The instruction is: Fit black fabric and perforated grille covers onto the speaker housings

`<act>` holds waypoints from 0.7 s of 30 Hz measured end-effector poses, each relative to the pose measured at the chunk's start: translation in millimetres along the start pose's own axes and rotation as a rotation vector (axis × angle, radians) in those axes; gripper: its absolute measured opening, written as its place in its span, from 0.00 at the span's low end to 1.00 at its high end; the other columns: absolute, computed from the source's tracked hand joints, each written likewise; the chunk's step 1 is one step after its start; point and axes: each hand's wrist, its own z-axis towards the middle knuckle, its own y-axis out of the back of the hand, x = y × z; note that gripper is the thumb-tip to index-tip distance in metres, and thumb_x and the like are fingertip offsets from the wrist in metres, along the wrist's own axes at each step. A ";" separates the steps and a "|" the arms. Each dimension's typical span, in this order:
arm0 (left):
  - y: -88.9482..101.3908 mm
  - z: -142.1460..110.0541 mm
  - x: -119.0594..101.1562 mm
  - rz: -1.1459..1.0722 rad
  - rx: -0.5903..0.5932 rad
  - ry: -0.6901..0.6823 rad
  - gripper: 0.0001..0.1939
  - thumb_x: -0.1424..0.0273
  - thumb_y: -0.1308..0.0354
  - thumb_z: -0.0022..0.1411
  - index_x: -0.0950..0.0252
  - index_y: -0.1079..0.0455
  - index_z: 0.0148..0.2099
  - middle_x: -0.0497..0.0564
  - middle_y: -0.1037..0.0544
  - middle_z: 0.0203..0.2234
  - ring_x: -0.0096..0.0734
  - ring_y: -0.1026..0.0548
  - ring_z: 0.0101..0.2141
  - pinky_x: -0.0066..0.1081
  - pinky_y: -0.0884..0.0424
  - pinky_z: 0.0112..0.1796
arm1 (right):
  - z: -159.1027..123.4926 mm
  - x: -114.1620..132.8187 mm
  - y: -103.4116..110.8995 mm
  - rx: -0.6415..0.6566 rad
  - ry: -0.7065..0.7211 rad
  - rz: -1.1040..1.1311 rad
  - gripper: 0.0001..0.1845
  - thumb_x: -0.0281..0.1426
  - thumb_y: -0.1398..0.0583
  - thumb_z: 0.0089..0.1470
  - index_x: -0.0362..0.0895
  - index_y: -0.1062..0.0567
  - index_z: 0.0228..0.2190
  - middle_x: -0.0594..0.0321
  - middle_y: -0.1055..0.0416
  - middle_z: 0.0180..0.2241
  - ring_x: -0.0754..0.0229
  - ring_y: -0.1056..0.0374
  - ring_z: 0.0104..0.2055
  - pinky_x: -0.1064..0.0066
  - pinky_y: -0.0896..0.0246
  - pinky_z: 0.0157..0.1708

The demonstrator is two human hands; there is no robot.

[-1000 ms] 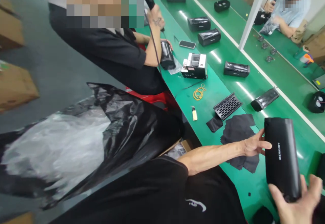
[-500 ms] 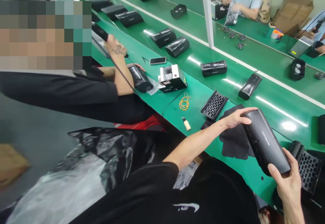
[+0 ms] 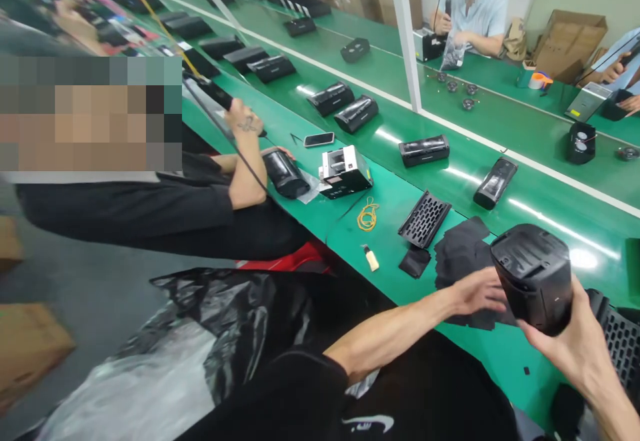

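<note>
Right hand (image 3: 575,338) has a solid grip on that black speaker housing (image 3: 535,278), end tipped up at its holder, long axis running away. Left hand (image 3: 480,291)'s loosely spread beside it. Black plastic bag (image 3: 245,308) holds clear plastic (image 3: 150,378).

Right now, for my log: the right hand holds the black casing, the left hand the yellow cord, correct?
The left hand isn't holding the yellow cord: the head view shows it on the table. The right hand holds the black casing.
</note>
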 end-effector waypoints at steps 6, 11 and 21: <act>31.0 -22.1 -66.2 0.519 0.095 -0.273 0.58 0.53 0.20 0.43 0.51 0.39 0.74 0.56 0.36 0.70 0.55 0.37 0.67 0.48 0.42 0.67 | -1.0 -13.9 12.1 0.281 0.025 -0.325 0.57 0.56 0.33 0.37 0.49 0.33 0.67 0.49 0.24 0.48 0.33 0.27 0.46 0.45 0.32 0.41; 28.8 -27.9 -59.0 0.602 0.021 -0.270 0.48 0.54 0.23 0.48 0.57 0.32 0.69 0.56 0.28 0.61 0.51 0.28 0.57 0.43 0.34 0.60 | -23.9 -29.4 1.4 0.259 -0.011 -0.078 0.61 0.60 0.30 0.39 0.50 0.37 0.70 0.47 0.31 0.62 0.31 0.35 0.62 0.40 0.39 0.59; 42.5 -39.2 -47.8 0.403 0.098 -0.118 0.57 0.57 0.21 0.44 0.55 0.41 0.74 0.56 0.30 0.61 0.50 0.28 0.57 0.43 0.32 0.59 | -85.4 -20.3 2.3 0.006 -0.370 0.397 0.53 0.53 0.29 0.49 0.48 0.39 0.69 0.50 0.39 0.68 0.37 0.43 0.69 0.46 0.55 0.69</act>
